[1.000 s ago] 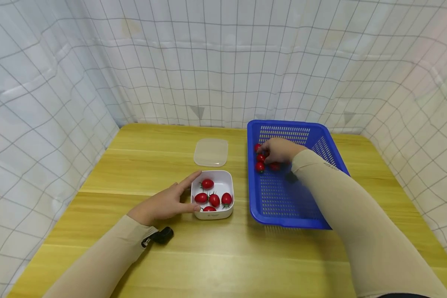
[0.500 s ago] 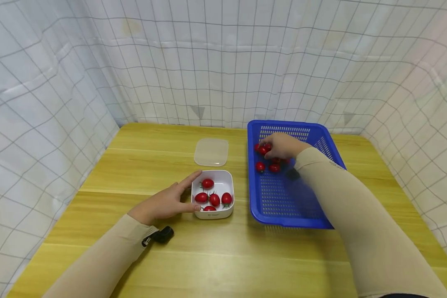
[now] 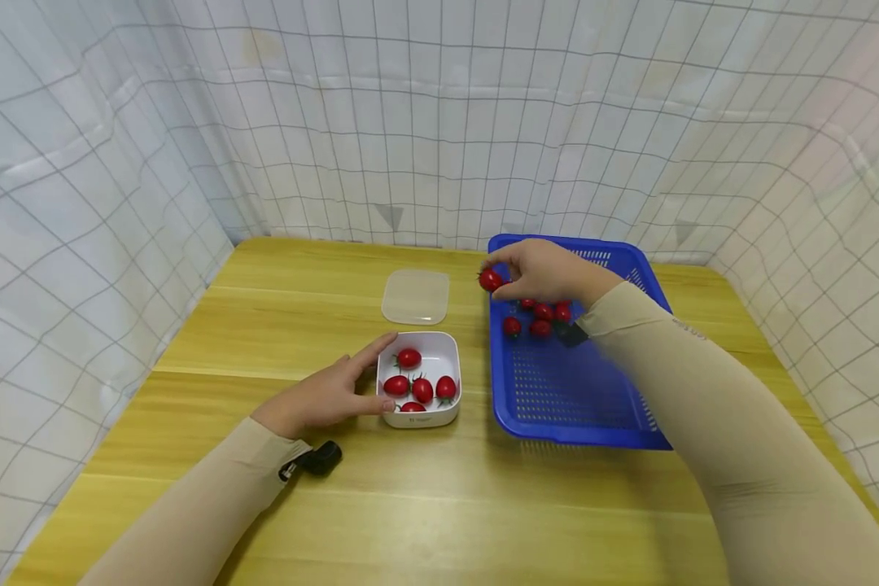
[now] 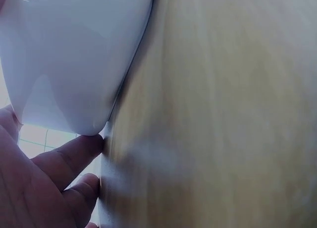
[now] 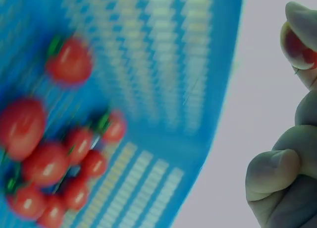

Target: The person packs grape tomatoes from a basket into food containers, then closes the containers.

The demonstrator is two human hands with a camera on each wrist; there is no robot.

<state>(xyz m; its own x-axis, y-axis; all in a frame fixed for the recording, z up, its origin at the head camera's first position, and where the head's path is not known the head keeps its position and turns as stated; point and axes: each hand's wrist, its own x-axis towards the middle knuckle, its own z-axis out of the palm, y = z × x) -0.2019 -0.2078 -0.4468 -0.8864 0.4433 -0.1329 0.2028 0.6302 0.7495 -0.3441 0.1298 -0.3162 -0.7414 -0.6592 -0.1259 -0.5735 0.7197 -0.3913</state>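
Observation:
My right hand pinches a red cherry tomato between thumb and fingers, above the left rim of a blue perforated basket. In the right wrist view the pinched tomato is partly hidden by the fingertips. Several more cherry tomatoes lie in the basket's far left part, some with green stems. My left hand rests against the left side of a white square box, thumb at the near wall and index finger along the far left corner. Several cherry tomatoes lie inside the box.
Behind the box a translucent square lid lies flat on the wooden table. A white grid-patterned curtain stands around the table's back and sides. The basket stands right of the box with a gap between them.
My right hand has picked a cherry tomato from the basket's far left, lifted it and moved left over the rim. Several tomatoes in the basket have come into sight. My left hand stays at the box.

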